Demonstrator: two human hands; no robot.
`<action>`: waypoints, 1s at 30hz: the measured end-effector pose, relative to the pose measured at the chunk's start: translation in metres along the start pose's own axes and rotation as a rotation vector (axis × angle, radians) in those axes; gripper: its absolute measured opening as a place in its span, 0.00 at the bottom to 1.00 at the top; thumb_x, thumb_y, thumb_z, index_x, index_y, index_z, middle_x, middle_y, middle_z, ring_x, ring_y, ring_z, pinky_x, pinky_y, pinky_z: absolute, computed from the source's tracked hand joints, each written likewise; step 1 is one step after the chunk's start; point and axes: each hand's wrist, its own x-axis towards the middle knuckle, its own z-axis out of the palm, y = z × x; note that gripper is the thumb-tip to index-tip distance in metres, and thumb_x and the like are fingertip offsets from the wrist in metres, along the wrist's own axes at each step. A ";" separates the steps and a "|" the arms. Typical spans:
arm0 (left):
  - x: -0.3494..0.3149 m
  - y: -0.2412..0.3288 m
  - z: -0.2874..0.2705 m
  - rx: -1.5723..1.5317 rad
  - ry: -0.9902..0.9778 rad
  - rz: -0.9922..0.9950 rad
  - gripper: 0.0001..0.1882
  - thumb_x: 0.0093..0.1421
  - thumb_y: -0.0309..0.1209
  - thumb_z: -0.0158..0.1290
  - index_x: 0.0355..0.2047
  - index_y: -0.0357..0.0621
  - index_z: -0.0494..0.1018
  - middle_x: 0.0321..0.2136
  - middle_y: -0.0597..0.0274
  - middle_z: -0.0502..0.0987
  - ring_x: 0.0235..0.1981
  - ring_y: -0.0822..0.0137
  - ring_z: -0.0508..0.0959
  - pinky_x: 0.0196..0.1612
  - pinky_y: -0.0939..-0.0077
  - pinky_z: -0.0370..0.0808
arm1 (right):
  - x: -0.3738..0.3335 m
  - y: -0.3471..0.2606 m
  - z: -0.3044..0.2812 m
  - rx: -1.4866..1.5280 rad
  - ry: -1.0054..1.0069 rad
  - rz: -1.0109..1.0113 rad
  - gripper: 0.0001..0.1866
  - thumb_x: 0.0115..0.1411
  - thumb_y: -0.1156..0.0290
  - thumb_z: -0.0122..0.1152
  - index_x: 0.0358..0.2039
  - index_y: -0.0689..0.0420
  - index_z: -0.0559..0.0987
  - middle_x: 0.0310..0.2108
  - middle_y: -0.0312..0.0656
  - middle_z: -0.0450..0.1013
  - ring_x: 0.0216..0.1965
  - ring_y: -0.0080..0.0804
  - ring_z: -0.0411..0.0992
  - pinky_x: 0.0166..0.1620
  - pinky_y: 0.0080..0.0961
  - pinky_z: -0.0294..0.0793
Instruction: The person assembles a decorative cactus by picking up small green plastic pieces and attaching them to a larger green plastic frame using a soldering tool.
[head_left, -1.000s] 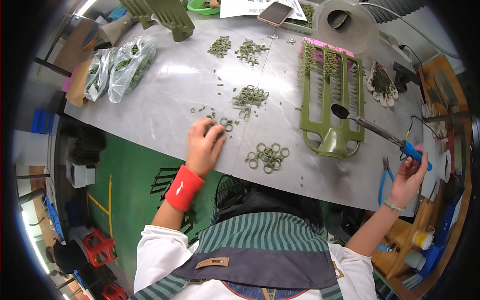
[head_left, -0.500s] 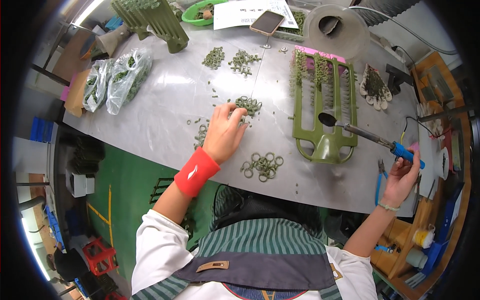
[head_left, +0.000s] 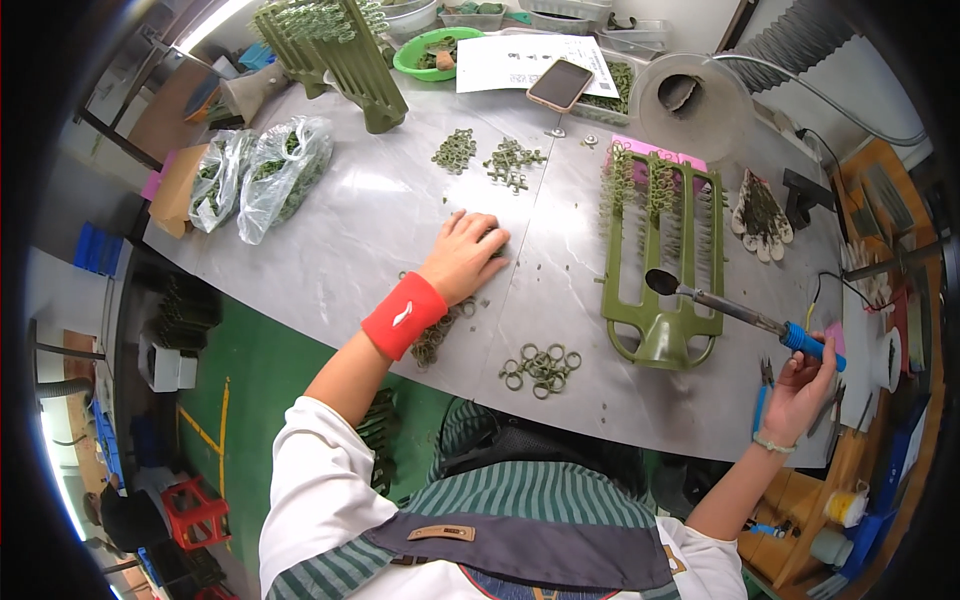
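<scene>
My left hand, with a red wristband, is palm down on the metal table. Its fingers are curled over small green rings, which are mostly hidden under it. More green rings lie beside its wrist, partly covered by the wristband. In my right hand is a soldering iron, gripped by its blue handle. Its dark, spoon-shaped tip hangs above a green plastic-looking or wax-looking frame, whose bars carry rows of small rings. A loose pile of larger green rings lies between the hands, nearer me.
Two small piles of green parts lie farther back. Clear bags of green pieces stand at the left, near another upright green frame. A phone rests on paper. At right are a stained glove and blue-handled pliers.
The view has shifted slightly. My left hand has moved a little away from me and its fingers have come down over the ring pile, now mostly hidden. My right hand still holds the soldering iron.
</scene>
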 end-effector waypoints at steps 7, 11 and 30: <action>0.012 -0.065 -0.012 -0.167 0.114 -0.230 0.12 0.54 0.33 0.57 0.37 0.43 0.72 0.39 0.54 0.71 0.45 0.53 0.70 0.50 0.63 0.66 | 0.003 0.000 0.000 0.003 -0.005 -0.010 0.12 0.60 0.61 0.58 0.33 0.57 0.75 0.25 0.32 0.72 0.20 0.12 0.69 0.23 0.05 0.71; 0.050 -0.117 0.010 -0.188 0.244 -0.478 0.16 0.54 0.35 0.57 0.42 0.44 0.72 0.42 0.51 0.70 0.46 0.50 0.69 0.49 0.62 0.68 | 0.004 0.000 0.000 0.008 0.004 -0.003 0.12 0.60 0.61 0.58 0.32 0.57 0.75 0.26 0.32 0.73 0.20 0.12 0.69 0.23 0.05 0.71; 0.118 -0.095 0.037 -0.086 0.046 -0.596 0.17 0.49 0.42 0.61 0.38 0.52 0.77 0.40 0.55 0.72 0.48 0.54 0.66 0.50 0.62 0.65 | 0.018 0.006 -0.006 0.019 -0.003 -0.003 0.12 0.60 0.61 0.58 0.33 0.58 0.75 0.28 0.34 0.73 0.21 0.14 0.70 0.23 0.06 0.71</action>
